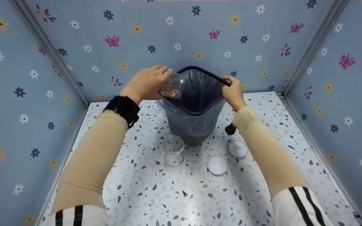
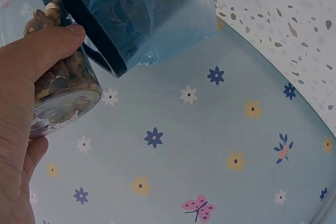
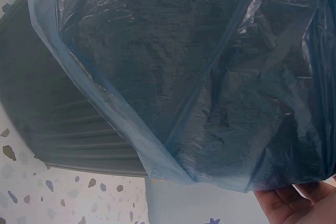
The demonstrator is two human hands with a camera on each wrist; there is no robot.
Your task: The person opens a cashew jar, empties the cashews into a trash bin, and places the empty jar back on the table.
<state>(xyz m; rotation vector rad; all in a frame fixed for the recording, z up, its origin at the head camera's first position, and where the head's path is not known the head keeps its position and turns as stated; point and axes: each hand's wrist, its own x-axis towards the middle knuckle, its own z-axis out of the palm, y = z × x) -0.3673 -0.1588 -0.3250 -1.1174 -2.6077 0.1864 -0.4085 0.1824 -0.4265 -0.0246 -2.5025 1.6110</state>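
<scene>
My left hand point(image 1: 148, 82) grips a clear plastic jar point(image 2: 86, 90) that holds brown, shell-like pieces point(image 1: 169, 89); their exact kind is hard to tell. The jar is tilted, its mouth over the left side of a grey trash bin point(image 1: 192, 136). A bluish plastic liner point(image 3: 157, 51) covers the bin's inside and folds down over its outside. On the right, my right hand point(image 1: 233, 94) holds the bin's black rim point(image 1: 196, 113), fingers curled at the edge; the right wrist view shows only part of that hand. The bin's bottom inside is hidden in shadow.
A second clear jar point(image 1: 173, 146) stands on the speckled tabletop point(image 1: 156, 194) in front of the bin. Two white lids lie to its right, a nearer lid point(image 1: 217, 166) and a farther lid point(image 1: 238, 149). Flower-patterned walls point(image 1: 181, 37) enclose the back and sides.
</scene>
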